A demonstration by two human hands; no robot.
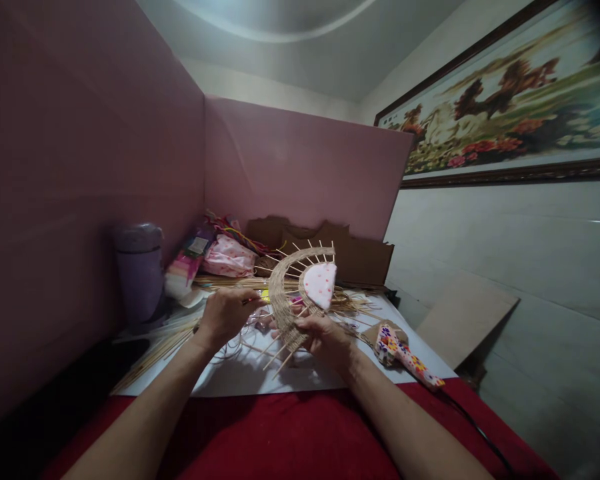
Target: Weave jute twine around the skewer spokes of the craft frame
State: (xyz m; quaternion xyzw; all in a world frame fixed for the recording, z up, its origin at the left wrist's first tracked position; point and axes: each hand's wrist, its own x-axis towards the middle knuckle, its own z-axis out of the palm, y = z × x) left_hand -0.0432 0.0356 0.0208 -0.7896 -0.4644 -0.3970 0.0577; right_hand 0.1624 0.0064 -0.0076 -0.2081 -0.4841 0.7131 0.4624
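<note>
My right hand [325,339] grips the lower end of a half-round twine weaving [279,287], held upright above the table. Thin sticks fan out through its woven band, with their bare ends poking past the outer edge. At its centre sits a half-round pad of white cloth with pink dots [321,283]. My left hand [230,312] is closed in a pinch close to the weaving's left edge. Whether a stick end or a strand is between those fingertips is too small to make out.
A floral-patterned glue gun [397,350] with a black cord lies at the right. Thin sticks [155,353] lie along the left. A purple tumbler [139,277], a dotted cloth bundle [229,257] and cut cardboard [365,260] stand behind. Red cloth [265,433] covers the front.
</note>
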